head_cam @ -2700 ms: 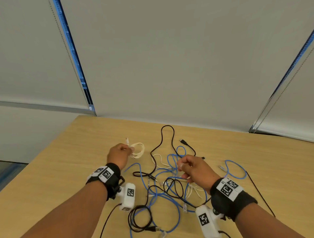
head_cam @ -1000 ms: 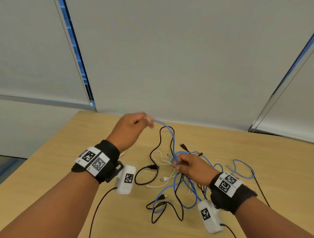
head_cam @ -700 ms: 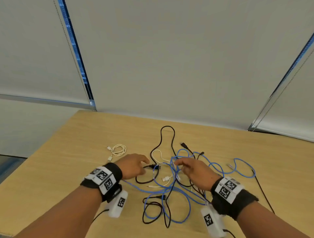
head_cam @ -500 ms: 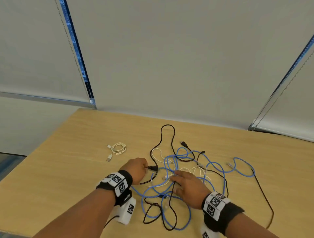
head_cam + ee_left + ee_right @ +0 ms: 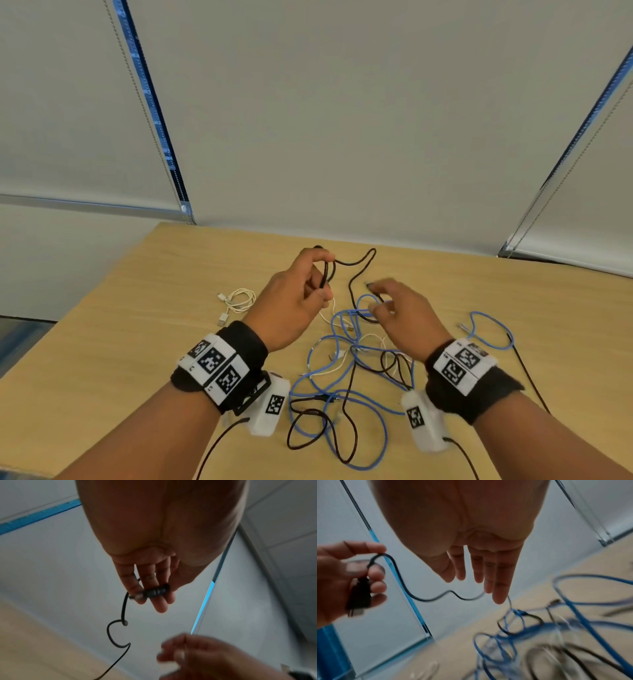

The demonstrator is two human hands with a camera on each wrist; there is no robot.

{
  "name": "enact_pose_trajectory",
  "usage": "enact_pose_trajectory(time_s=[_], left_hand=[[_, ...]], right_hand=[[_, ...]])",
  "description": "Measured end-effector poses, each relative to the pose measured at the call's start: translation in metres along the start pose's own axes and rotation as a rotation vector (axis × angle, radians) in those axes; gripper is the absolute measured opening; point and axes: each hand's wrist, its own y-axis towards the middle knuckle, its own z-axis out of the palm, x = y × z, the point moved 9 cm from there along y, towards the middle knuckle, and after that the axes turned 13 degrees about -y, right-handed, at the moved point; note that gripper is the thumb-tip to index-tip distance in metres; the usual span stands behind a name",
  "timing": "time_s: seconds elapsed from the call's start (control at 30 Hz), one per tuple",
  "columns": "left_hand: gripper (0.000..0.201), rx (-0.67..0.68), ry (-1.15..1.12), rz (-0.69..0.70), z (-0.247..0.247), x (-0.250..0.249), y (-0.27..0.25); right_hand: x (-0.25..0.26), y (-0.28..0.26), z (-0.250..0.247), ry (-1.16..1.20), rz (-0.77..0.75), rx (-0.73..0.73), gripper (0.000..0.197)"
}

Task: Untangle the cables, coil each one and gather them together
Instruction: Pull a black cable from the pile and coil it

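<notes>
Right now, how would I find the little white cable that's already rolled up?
Start at the wooden table and find the big tangle of blue cable and black cable in its middle. Look left of it, past the left hand. The coiled white cable lies there alone, the only one wound into a neat small bundle and touching no other cable.
</notes>
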Motion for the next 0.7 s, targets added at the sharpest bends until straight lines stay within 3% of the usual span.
enact_pose_trajectory(time_s=[0.1, 0.13, 0.2, 0.27, 0.33, 0.43, 0.53, 0.57, 0.63, 0.7], left_hand=[[0.065, 0.087, 0.004, 0.057, 0.015, -0.017, -0.003], [0.064, 0.132, -0.039, 0.066, 0.02, -0.022, -0.005], [0.06, 0.192, -0.131, 0.066, 0.024, -0.032, -0.008], [0.057, 0.18, -0.162, 0.06, 0.017, -0.038, -0.011], [0.055, 0.129, -0.215, 0.038, 0.004, -0.04, -0.013], [0.037, 0.079, -0.348, -0.001, -0.009, -0.037, -0.015], [0.02, 0.055, -0.36, -0.028, -0.004, -0.034, -0.013], [0.023, 0.062, -0.359, -0.028, -0.002, -0.034, -0.012], [0.028, 0.068, -0.374, -0.018, -0.003, -0.035, -0.011], [0.029, 0.017, -0.483, -0.022, -0.014, -0.031, -0.009]], right_hand=[[0.045, 0.002, -0.022, 0.134, -0.192, -0.043, 0.069], [0.058, 0.001, -0.023, 0.131, -0.26, -0.037, 0.069], [0.067, 0.005, -0.025, 0.122, -0.285, -0.05, 0.04], [0.054, 0.012, -0.036, 0.168, -0.183, -0.079, 0.006], [0.037, 0.016, -0.042, 0.269, -0.121, -0.065, 0.012], [0.047, 0.01, -0.036, 0.418, -0.218, 0.077, 0.01], [0.077, -0.003, -0.011, 0.378, -0.311, 0.206, 0.049], [0.08, -0.003, -0.004, 0.347, -0.297, 0.201, 0.045], [0.078, 0.0, 0.004, 0.23, -0.257, 0.169, 0.019], [0.069, -0.001, 0.009, 0.119, -0.24, 0.19, 0.014]])
